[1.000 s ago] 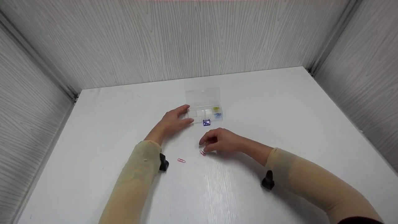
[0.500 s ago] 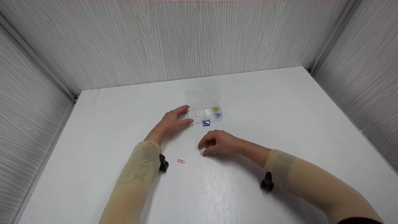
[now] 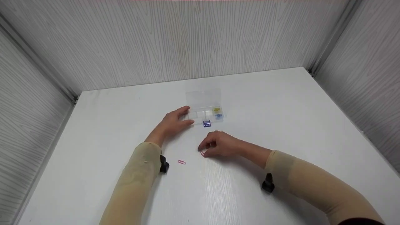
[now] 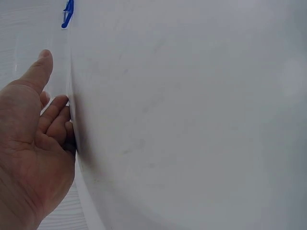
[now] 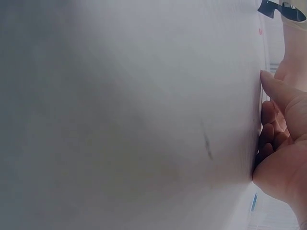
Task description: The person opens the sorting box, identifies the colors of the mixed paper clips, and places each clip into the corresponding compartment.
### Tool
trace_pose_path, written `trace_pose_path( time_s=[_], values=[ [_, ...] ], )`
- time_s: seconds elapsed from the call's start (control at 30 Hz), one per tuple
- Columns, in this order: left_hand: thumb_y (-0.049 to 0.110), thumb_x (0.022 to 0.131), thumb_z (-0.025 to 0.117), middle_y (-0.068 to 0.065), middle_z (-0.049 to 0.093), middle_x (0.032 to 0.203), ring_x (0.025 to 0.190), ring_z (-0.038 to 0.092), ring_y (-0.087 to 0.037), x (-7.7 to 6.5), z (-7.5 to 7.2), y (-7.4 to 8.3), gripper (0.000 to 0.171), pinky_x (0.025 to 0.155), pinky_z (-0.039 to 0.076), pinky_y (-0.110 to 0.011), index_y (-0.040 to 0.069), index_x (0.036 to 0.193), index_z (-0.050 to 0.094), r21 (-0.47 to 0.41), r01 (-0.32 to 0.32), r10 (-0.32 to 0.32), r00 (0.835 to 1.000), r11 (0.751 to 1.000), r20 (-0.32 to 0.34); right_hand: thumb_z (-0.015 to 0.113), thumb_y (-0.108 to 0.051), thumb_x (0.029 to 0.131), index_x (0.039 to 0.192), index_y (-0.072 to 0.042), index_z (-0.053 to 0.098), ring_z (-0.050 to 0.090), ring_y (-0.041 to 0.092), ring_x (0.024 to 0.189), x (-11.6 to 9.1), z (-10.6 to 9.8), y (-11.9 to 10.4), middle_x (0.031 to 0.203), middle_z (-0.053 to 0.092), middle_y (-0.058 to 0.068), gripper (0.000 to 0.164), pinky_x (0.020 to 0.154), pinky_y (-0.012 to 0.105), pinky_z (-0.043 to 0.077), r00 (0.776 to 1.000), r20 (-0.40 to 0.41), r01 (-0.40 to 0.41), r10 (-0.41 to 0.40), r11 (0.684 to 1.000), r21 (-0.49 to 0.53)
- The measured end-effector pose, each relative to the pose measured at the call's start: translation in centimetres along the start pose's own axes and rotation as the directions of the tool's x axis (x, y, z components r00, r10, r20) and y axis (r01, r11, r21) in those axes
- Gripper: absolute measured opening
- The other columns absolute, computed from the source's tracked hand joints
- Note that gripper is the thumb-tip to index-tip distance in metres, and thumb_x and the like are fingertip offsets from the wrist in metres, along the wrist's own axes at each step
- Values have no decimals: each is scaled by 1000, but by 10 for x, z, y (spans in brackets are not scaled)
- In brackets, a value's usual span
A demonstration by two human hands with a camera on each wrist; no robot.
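A clear plastic compartment box [image 3: 193,115] stands on the white table with its lid [image 3: 203,97] raised at the back. My left hand [image 3: 172,122] holds the box's left end between thumb and fingers. Yellow paper clips [image 3: 216,110] lie in the back right compartment, and blue paper clips [image 3: 218,116] in the one before it. Nearer to me, my right hand [image 3: 221,144] has thumb and index finger pinched round a pink paper clip [image 3: 202,153] at the tabletop, partly hidden by the thumb. A second pink paper clip [image 3: 182,162] lies to its left.
A blue latch [image 3: 207,123] hangs at the box's front. Grey wood-grain panels [image 3: 193,40] rise behind the table and on both sides. Black camera mounts [image 3: 268,183] sit on both sleeved wrists.
My right hand has shifted slightly left and toward me, its thumb and index finger closing round the pink paper clip. The left hand stays at the box.
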State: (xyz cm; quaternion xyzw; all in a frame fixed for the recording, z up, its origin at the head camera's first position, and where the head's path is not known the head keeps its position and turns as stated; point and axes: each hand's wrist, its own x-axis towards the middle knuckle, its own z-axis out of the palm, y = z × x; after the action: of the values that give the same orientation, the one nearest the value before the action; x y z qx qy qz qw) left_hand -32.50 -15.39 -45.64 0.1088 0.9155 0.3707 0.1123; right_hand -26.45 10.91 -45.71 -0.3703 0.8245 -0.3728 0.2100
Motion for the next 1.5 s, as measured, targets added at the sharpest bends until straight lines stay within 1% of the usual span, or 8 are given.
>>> trace_pose_path(
  time_s=[0.17,0.3,0.53,0.77,1.0,1.27,1.5],
  values=[
    [49,102,68,2,45,166,159,27,-25,-2,-1,1,74,129,19,-49,26,166,39,-4,6,-6,1000,1000,2,83,-15,94,113,-20,85,58,12,93,1,0,-1,100,74,-8,20,84,29,48,1000,3,4,-4,1000,-13],
    [49,102,68,2,45,166,159,28,-25,-2,-1,0,74,129,20,-49,27,166,39,-9,4,-4,1000,1000,2,83,-15,94,112,-19,85,58,13,94,1,0,-1,101,74,-9,19,86,30,48,1000,2,-3,3,1000,-12],
    [49,101,69,2,46,165,159,29,-26,-2,0,0,74,129,20,-48,27,166,40,-14,-3,3,1000,1000,0,83,-19,95,110,-21,83,57,16,99,-2,0,-5,102,68,-8,15,92,33,49,996,0,-84,84,996,14],
    [49,101,70,3,47,164,158,29,-23,-1,0,0,74,128,22,-46,29,165,40,-21,10,-10,1000,1000,2,84,-18,93,102,-18,81,57,14,100,-3,0,-3,99,67,-7,9,94,32,48,998,-13,-53,53,998,31],
    [49,101,69,3,47,165,159,28,-24,0,0,0,74,128,21,-47,29,166,40,-14,15,-15,1000,1000,3,85,-19,93,96,-15,84,58,14,95,-2,1,-1,94,69,-8,5,87,31,49,1000,-6,-2,2,1000,12],
    [48,101,69,3,46,165,158,29,-24,1,0,0,74,128,22,-46,28,166,40,-14,14,-14,1000,1000,3,83,-16,94,97,-14,84,59,14,95,-2,0,-1,94,69,-8,4,87,30,49,1000,-3,-1,1,1000,12],
    [48,102,69,3,45,165,159,28,-25,0,0,0,74,129,20,-48,28,166,39,-12,11,-10,1000,1000,4,84,-22,94,95,-15,84,58,12,93,-1,1,-1,93,69,-9,7,85,30,49,1000,-14,-25,25,999,23]
  ],
)
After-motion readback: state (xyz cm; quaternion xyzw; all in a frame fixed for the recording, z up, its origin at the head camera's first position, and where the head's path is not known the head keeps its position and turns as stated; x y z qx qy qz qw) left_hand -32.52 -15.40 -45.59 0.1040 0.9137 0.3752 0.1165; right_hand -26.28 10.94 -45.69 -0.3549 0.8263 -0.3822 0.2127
